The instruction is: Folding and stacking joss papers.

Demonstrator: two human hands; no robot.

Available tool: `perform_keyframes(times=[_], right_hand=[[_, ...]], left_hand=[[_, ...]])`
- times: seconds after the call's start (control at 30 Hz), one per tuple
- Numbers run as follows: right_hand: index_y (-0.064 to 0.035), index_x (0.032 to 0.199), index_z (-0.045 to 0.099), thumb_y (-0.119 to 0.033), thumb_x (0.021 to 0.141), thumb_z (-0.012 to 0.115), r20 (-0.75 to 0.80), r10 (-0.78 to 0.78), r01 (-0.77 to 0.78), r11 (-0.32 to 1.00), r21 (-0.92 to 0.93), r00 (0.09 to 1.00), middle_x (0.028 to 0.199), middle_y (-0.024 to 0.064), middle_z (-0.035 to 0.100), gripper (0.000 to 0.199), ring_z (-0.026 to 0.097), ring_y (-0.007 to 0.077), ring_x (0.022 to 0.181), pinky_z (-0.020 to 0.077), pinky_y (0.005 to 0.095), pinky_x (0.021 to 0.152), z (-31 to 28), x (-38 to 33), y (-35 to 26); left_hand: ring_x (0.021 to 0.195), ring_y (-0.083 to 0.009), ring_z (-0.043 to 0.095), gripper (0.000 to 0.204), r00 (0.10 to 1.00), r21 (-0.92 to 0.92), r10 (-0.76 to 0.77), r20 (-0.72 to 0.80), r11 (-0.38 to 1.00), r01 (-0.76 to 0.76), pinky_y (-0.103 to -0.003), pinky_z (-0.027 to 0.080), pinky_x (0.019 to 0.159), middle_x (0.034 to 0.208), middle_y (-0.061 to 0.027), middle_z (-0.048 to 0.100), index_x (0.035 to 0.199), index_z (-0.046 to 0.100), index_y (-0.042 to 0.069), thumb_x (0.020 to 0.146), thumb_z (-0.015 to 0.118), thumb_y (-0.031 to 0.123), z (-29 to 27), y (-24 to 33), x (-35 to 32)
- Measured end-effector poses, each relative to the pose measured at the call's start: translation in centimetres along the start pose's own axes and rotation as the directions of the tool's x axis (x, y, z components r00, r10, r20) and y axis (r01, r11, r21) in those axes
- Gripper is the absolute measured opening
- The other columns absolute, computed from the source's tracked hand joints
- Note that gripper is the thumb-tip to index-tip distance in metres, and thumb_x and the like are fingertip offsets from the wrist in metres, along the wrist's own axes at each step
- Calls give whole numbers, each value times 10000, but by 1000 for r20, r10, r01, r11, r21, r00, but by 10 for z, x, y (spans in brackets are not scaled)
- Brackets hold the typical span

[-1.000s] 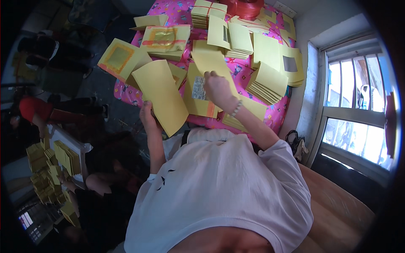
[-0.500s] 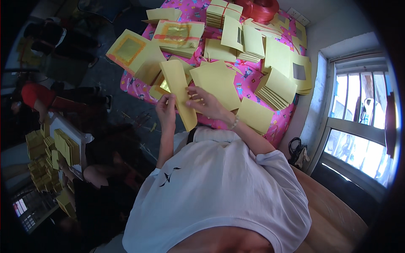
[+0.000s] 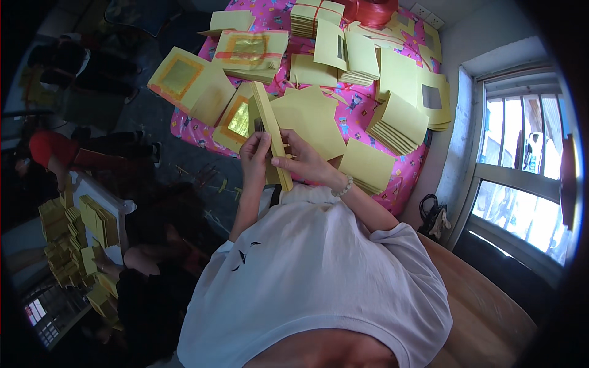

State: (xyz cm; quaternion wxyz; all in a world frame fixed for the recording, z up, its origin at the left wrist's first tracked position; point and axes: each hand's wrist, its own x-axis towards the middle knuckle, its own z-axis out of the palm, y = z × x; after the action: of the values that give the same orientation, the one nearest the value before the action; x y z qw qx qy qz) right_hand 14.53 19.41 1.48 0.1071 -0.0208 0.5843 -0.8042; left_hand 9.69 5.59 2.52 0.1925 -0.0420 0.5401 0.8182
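At the frame's upper centre, my left hand and right hand pinched a thin stack of yellow paper sheets edge-on from both sides, apparently squaring it above the pink patterned tablecloth.

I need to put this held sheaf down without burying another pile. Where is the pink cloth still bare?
Bare cloth shows between the fanned sheets and the slanted stack, and at the near left edge. The far end around the tied stacks is crowded. Both hands grip the sheaf.
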Motion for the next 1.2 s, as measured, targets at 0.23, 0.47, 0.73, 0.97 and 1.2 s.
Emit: perform_keyframes(times=[0.23, 0.47, 0.73, 0.97, 1.2], right_hand=[[-32, 1357, 356, -133, 870, 682, -49, 59, -60, 998, -20, 997, 1253, 83, 488, 595, 493, 183, 1151, 452, 339, 957, 2, -6, -17], [-15, 1346, 389, -193, 941, 580, -74, 58, -53, 996, 68, 996, 1220, 90, 519, 482, 495, 161, 1137, 387, 294, 1004, -8, -4, 1], [-10, 1214, 518, -226, 977, 432, -195, 141, -226, 812, -537, 971, 1027, 197, 637, 332, 601, 244, 1003, 453, 364, 894, -59, 0, -62], [-18, 989, 600, -187, 888, 504, -622, -399, -315, 606, -730, 674, 827, 208, 656, 219, 652, 368, 780, 511, 444, 713, -236, -38, -127], [-24, 1016, 582, -214, 880, 519, -810, -570, -746, 479, -463, 137, 866, 237, 656, 242, 634, 412, 852, 487, 474, 769, -422, -124, -141]], left_hand=[[695, -23, 511, 158, 1000, 31, -11, 4, 999, 11, -187, 402, 629, 774, 42, 597, 852, 614, 59, 937, 600, 192, -4, -7, 4], [690, -21, 495, 169, 998, 94, 47, -48, 995, -42, -186, 391, 621, 773, 42, 583, 865, 597, 61, 951, 572, 205, 2, -11, 5], [843, -143, 583, 218, 948, 252, 201, -249, 958, -137, -299, 491, 716, 919, -50, 607, 970, 579, 46, 944, 533, 258, -35, 10, 9], [771, -132, 601, 206, 952, 211, 161, -260, 972, -106, -270, 507, 664, 890, -42, 604, 928, 573, 52, 955, 515, 248, -43, 29, 9], [792, -126, 587, 176, 948, 167, 158, -278, 979, -115, -271, 501, 685, 877, -26, 598, 911, 569, 63, 947, 538, 232, -34, 13, 16]])
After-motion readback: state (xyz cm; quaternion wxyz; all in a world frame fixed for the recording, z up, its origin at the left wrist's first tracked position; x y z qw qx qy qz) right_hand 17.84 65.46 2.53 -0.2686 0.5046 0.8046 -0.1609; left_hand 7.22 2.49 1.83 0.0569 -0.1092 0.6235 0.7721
